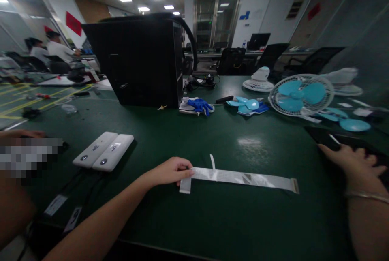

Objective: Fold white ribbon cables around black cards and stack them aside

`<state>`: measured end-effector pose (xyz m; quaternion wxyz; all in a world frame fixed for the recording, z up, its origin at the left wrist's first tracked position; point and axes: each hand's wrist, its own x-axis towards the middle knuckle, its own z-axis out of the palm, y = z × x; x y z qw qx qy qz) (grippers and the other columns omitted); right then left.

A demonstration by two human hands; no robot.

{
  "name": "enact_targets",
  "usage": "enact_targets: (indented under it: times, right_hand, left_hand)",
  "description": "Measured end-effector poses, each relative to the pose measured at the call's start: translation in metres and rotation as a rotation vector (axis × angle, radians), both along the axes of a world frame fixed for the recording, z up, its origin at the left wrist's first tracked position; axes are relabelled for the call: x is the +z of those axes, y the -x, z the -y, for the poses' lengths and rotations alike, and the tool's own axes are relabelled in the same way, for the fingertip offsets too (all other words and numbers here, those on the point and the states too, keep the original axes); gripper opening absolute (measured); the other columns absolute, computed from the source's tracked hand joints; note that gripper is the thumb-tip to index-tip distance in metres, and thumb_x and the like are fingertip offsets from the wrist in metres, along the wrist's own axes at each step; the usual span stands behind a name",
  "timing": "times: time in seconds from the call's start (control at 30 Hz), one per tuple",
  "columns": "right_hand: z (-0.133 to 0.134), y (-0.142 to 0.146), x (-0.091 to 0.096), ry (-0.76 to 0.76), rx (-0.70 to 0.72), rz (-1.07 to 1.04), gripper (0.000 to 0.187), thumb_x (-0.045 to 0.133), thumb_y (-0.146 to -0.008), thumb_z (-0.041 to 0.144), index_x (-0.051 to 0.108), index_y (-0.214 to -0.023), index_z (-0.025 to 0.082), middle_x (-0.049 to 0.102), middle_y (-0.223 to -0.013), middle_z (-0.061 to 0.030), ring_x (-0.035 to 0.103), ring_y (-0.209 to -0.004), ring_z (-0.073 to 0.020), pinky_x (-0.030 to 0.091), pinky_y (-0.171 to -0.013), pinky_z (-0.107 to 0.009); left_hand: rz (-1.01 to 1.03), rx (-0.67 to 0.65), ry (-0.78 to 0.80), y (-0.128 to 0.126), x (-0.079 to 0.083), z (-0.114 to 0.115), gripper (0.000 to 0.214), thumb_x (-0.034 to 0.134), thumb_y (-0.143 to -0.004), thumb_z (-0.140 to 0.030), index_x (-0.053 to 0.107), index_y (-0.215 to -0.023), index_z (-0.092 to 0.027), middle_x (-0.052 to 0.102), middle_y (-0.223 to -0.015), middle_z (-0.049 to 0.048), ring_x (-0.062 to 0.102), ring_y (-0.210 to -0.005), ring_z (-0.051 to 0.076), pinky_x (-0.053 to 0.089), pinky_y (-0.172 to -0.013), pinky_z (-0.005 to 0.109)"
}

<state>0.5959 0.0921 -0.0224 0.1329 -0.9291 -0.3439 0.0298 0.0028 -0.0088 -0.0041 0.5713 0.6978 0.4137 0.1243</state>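
Note:
A long flat silvery ribbon strip point(243, 178) lies across the dark green table point(170, 139), with a small tab sticking up near its left end. My left hand point(170, 170) pinches the strip's left end, fingers closed on it. My right hand point(352, 163) rests at the right edge on a flat black object point(328, 137), fingers laid out over it; the hand is slightly blurred.
Two white oblong devices point(103, 151) lie to the left. A black computer case point(142, 60) stands behind, blue gloves point(199, 105) beside it. Blue fan blades point(247, 105) and a caged fan point(300, 95) sit right. Another person's arm enters at far left; people sit in the background.

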Motion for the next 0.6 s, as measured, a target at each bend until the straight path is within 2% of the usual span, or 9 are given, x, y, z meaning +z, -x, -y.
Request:
enact_targets:
  times: [0.2, 0.4, 0.47, 0.6]
  right_hand:
    - [0.001, 0.015, 0.010, 0.092, -0.041, 0.035, 0.093, 0.028, -0.077, 0.072, 0.041, -0.140, 0.005, 0.030, -0.140, -0.0328, 0.021, -0.131, -0.0457, 0.005, -0.105, -0.053]
    - [-0.003, 0.029, 0.015, 0.053, -0.012, 0.077, 0.090, 0.038, -0.073, 0.072, 0.046, -0.137, 0.009, 0.032, -0.136, -0.0362, 0.026, -0.129, -0.0488, 0.012, -0.100, -0.058]
    - [-0.005, 0.037, 0.018, 0.081, 0.046, 0.089, 0.089, 0.043, -0.072, 0.071, 0.047, -0.136, 0.008, 0.036, -0.131, -0.0372, 0.031, -0.125, -0.0505, 0.019, -0.095, -0.061]
    - [-0.013, 0.062, 0.026, 0.118, 0.300, 0.103, 0.084, 0.053, -0.070, 0.066, 0.053, -0.130, 0.007, 0.046, -0.121, -0.0363, 0.041, -0.114, -0.0537, 0.029, -0.084, -0.064]
  left_hand:
    - [-0.008, -0.004, 0.001, 0.000, 0.000, 0.000, 0.037, 0.055, -0.086, -0.049, 0.062, -0.101, -0.016, 0.062, -0.078, 0.0009, 0.057, -0.063, 0.011, 0.044, -0.056, 0.023]
    - [-0.001, -0.025, 0.007, 0.001, 0.000, -0.001, 0.037, 0.057, -0.085, -0.048, 0.061, -0.102, -0.016, 0.063, -0.081, 0.0021, 0.058, -0.066, 0.013, 0.044, -0.057, 0.024]
    - [-0.004, -0.031, 0.010, 0.001, 0.000, -0.001, 0.035, 0.061, -0.082, -0.045, 0.061, -0.102, -0.016, 0.064, -0.083, 0.0025, 0.059, -0.069, 0.013, 0.044, -0.058, 0.025]
    - [-0.025, -0.047, 0.010, 0.001, 0.003, 0.000, 0.033, 0.064, -0.081, -0.041, 0.060, -0.103, -0.016, 0.066, -0.087, 0.0031, 0.061, -0.073, 0.014, 0.045, -0.061, 0.025]
